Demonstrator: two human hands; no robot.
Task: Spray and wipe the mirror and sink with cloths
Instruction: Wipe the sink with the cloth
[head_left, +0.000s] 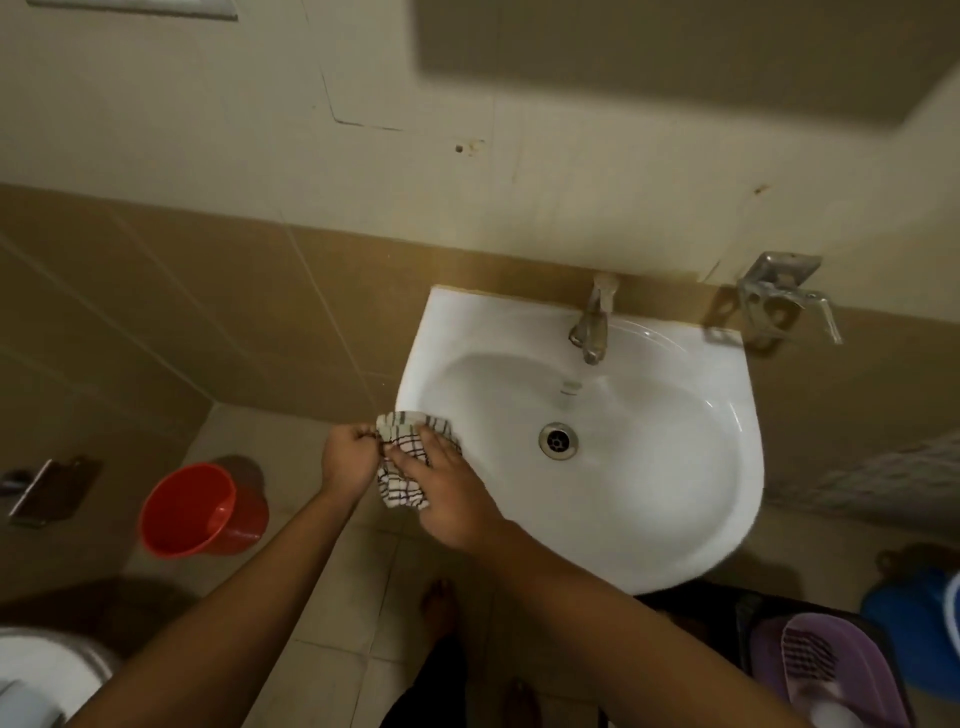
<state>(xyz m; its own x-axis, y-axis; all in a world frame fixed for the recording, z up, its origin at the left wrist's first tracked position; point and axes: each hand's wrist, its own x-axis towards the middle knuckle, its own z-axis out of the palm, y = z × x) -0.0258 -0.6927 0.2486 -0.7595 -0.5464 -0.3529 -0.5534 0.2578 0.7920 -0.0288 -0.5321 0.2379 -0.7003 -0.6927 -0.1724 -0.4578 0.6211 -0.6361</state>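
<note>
Both bare forearms reach up from the bottom of the view and meet at the sink's (675, 519) left rim. The left hand (349, 453) is curled, knuckles up, its fingers closed in a pinch on the left edge of the cloth (402, 457). The right hand (447, 493) lies palm down over the cloth's right half, fingers extended and slightly spread toward the upper left, pressing the fabric against the rim. The right forearm runs diagonally from the lower right; the left forearm rises from the lower left, so the two arms form a narrow V.

The cloth is white with a dark check. It is bunched, draped over the rim's left edge, with its long axis running roughly top to bottom: the upper end sits on the rim, and the lower end hangs off below the rim between the two hands.

The sink is white and oval, fixed to a tan tiled wall. Its drain (558, 440) lies near the bowl's middle, well to the right of the hands. A metal tap (592, 322) stands at the back rim, spout pointing down into the bowl.

On the floor to the left stands a red bucket (202, 512), apart from the sink. A purple basket (826, 670) sits at lower right. A bare foot (441, 605) shows on the floor tiles between the arms.
</note>
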